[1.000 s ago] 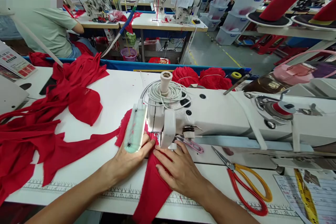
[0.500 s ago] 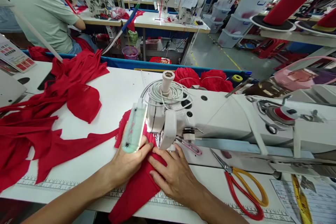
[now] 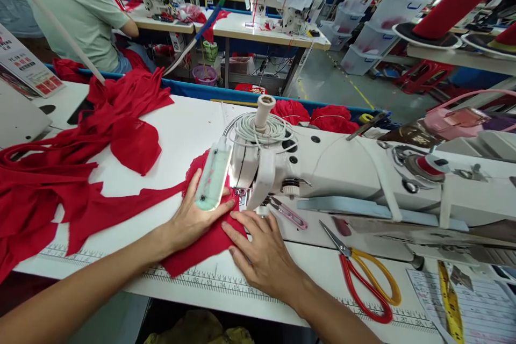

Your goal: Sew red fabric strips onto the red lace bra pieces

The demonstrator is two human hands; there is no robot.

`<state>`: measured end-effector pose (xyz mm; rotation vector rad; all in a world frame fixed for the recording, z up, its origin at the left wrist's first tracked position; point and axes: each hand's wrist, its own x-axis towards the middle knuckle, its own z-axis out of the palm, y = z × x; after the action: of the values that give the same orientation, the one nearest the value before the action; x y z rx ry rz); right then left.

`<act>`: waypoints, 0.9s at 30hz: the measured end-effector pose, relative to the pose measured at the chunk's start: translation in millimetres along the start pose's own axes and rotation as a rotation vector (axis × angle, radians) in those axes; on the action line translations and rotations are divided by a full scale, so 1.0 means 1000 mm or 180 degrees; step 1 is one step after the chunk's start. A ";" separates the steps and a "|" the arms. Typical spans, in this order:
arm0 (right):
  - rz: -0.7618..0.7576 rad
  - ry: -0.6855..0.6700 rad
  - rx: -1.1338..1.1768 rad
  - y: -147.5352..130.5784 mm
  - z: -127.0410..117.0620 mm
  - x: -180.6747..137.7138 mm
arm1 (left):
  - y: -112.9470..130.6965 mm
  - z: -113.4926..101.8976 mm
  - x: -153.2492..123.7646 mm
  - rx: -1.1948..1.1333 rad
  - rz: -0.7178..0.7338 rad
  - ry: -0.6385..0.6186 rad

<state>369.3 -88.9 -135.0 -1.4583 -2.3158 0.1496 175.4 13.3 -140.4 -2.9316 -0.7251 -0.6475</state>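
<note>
A white sewing machine (image 3: 330, 172) lies across the white table (image 3: 181, 129). A red fabric piece (image 3: 203, 244) sits flat under its needle area. My left hand (image 3: 193, 217) presses flat on the fabric just left of the needle, partly behind the machine's lamp (image 3: 213, 180). My right hand (image 3: 262, 252) lies flat on the fabric's right edge, fingers pointing toward the presser foot. Neither hand grips anything.
A heap of red fabric pieces (image 3: 72, 166) covers the table's left side. Red-and-yellow scissors (image 3: 363, 274) and pink thread snips (image 3: 288, 214) lie right of my hands. A yellow tape measure (image 3: 447, 301) lies far right. A person in a green shirt (image 3: 84, 21) sits at another machine behind.
The red fabric has been drawn up onto the table and away from its front edge; it no longer hangs over. Both hands moved forward with it toward the needle.
</note>
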 end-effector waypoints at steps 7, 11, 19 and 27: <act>-0.0005 0.0055 0.0074 -0.003 -0.002 -0.004 | 0.029 -0.006 0.001 -0.0063 -0.0451 0.0146; -0.0017 0.0031 0.0084 -0.002 -0.003 -0.004 | 0.036 -0.003 -0.002 -0.0211 -0.0522 0.0292; -0.0052 0.0104 0.0139 0.002 -0.001 -0.006 | 0.022 0.006 -0.004 0.0105 -0.0239 0.0286; 0.0112 -0.0164 0.0008 0.002 -0.002 0.000 | -0.001 0.007 0.006 -0.0127 -0.0064 -0.0359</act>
<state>371.4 -88.4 -133.5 -1.5113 -2.3306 0.2022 182.6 17.9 -144.7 -3.0217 -0.7612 -0.5070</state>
